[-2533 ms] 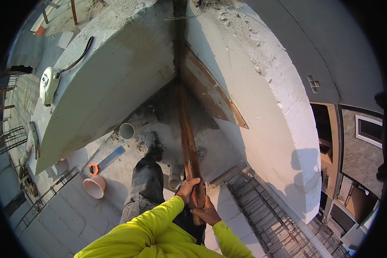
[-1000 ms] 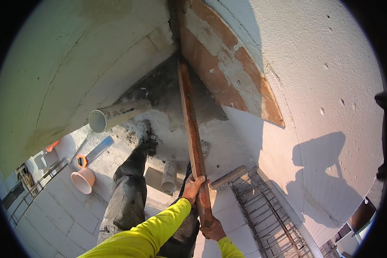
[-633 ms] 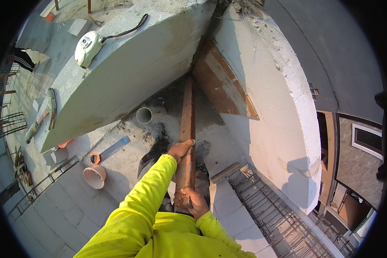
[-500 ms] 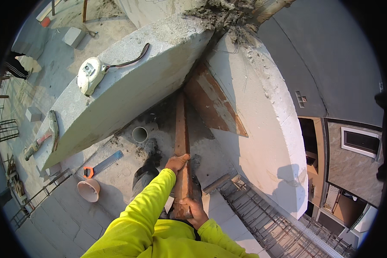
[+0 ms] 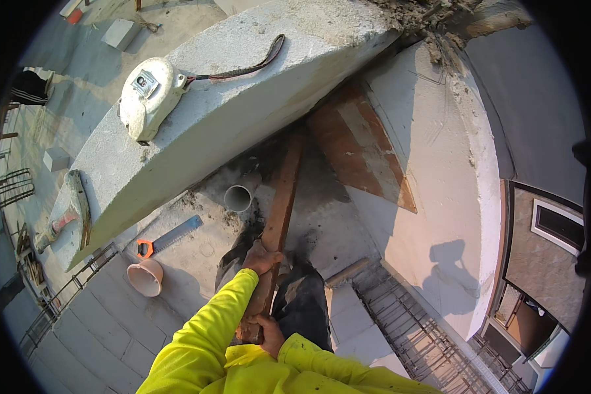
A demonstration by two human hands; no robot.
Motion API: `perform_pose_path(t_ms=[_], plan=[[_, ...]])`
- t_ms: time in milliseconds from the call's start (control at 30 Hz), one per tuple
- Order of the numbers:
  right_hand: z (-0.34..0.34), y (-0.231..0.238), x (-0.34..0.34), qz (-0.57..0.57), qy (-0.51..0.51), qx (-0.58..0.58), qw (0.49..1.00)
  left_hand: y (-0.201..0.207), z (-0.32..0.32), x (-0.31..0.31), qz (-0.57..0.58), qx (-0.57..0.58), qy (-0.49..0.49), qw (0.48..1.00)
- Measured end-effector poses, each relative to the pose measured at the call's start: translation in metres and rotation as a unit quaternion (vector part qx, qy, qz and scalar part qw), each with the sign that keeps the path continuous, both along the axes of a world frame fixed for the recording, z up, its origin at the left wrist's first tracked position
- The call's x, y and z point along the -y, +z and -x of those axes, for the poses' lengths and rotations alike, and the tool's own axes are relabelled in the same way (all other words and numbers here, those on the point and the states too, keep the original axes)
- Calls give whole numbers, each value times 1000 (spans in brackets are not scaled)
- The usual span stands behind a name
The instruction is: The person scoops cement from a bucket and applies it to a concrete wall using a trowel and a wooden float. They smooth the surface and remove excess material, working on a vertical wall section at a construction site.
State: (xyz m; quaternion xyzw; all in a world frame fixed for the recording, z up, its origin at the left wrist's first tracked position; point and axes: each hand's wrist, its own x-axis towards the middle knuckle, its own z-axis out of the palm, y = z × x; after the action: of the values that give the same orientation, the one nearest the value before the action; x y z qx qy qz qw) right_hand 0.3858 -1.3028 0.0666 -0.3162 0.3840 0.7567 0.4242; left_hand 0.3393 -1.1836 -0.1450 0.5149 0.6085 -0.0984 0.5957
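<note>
A long brown timber plank (image 5: 284, 197) slants away from me, with its far end down in the corner between two white block walls. My left hand (image 5: 261, 257) is wrapped over it partway along. Close to my body, my right hand (image 5: 269, 333) grips its near end from the right side. A grey pipe end (image 5: 238, 198) opens upward from the floor just left of the plank. Beyond the plank, a brown stained board (image 5: 361, 141) lies against the right-hand wall.
A white tape measure (image 5: 150, 98) with a strap and a hammer (image 5: 79, 203) lie on top of the left wall (image 5: 210, 125). A handsaw (image 5: 177, 235) and a small bucket (image 5: 144, 277) are on the floor at left. Rebar mesh (image 5: 410, 315) lies at lower right.
The plank's near end has swung left with both hands on it, so it now leans more steeply across my view. My viewpoint has shifted, moving the walls and tools in the picture.
</note>
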Motion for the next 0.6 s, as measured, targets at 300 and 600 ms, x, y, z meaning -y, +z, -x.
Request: perform_pose_path(t_ms=[300,600], plan=[[-159,129,141,38,228,181,956,205,-135,120,29,22,132,991],[-228,172,155,-47,184,209,959,212,-187,149,204,89,250,942]])
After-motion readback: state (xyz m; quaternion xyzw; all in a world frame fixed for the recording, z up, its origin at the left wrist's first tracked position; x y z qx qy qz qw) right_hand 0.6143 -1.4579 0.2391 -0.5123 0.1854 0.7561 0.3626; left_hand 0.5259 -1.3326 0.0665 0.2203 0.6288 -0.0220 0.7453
